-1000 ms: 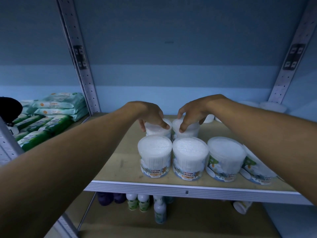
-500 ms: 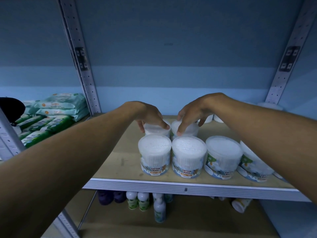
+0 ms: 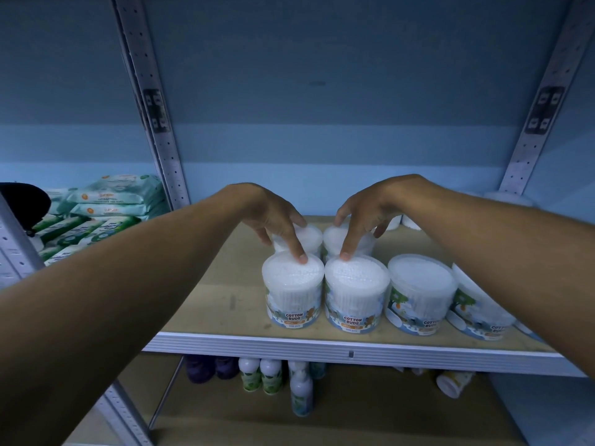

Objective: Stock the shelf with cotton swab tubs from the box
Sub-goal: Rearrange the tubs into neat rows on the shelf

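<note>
Several clear tubs of cotton buds stand on the wooden shelf (image 3: 225, 284). A front row runs from the left front tub (image 3: 293, 284) past the second (image 3: 355, 288) and third (image 3: 421, 291) to a tilted one (image 3: 479, 310) partly behind my right forearm. Behind them stand a back-left tub (image 3: 310, 238) and a back-right tub (image 3: 363, 244). My left hand (image 3: 273, 214) hovers over the back-left tub with fingers spread, its index tip on the left front tub's lid. My right hand (image 3: 370, 210) spreads over the back-right tub, index tip on the second front lid. No box is in view.
Packs of wet wipes (image 3: 112, 201) are stacked in the bay to the left, past a perforated metal upright (image 3: 151, 107). A second upright (image 3: 541, 107) rises at the right, with more white tubs (image 3: 508, 199) at its foot. Small bottles (image 3: 260, 375) stand on the shelf below.
Both hands held the two back tubs from above; now their fingers have straightened and lifted, and the index tips have come forward onto the front tubs' lids.
</note>
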{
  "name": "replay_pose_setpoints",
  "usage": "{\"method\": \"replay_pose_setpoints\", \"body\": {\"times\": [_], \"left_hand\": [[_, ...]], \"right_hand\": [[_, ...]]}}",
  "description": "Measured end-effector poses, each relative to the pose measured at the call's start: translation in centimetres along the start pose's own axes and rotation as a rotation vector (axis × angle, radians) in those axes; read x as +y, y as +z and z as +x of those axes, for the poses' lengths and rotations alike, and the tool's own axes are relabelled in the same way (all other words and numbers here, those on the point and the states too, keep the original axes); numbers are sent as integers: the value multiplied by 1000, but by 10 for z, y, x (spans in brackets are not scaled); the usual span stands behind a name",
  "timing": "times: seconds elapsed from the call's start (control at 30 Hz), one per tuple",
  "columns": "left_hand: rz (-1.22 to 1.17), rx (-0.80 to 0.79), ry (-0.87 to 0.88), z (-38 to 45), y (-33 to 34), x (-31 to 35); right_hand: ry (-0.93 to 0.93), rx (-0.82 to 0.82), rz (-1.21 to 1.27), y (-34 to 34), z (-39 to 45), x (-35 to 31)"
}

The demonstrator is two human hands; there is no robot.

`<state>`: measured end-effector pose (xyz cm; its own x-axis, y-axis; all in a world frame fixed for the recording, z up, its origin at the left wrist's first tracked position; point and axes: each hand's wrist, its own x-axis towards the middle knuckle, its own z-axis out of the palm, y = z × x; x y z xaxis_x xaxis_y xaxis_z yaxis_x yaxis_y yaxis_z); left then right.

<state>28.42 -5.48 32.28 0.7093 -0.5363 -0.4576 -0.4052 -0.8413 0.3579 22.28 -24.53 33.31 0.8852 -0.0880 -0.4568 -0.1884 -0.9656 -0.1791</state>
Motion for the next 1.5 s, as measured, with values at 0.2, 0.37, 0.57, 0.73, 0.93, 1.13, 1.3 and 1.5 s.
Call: {"method": "replay_pose_setpoints", "body": {"times": [0.2, 0.37, 0.57, 0.73, 0.93, 1.13, 1.3, 1.5], "left_hand": [[52, 13, 24, 2, 1, -1], [67, 20, 31, 3, 1, -2], [73, 23, 28, 2, 1, -3], [106, 26, 19, -5, -2, 0], [192, 249, 58, -5, -16, 20], [218, 314, 99, 23, -16, 61], [254, 345, 145, 59, -3, 99], [251, 393, 192, 104, 9, 126]], "right_hand": [[-6, 11, -1, 1, -2, 0], [-10, 16, -18, 1, -3, -1], [-15, 13, -28, 2, -3, -1], [-32, 31, 10, -1, -6, 4], [-7, 154, -2, -20, -17, 37], [87, 209, -67, -28, -28, 93], [132, 206, -69, -28, -25, 139], [189, 209, -135, -25, -6, 181]]}}
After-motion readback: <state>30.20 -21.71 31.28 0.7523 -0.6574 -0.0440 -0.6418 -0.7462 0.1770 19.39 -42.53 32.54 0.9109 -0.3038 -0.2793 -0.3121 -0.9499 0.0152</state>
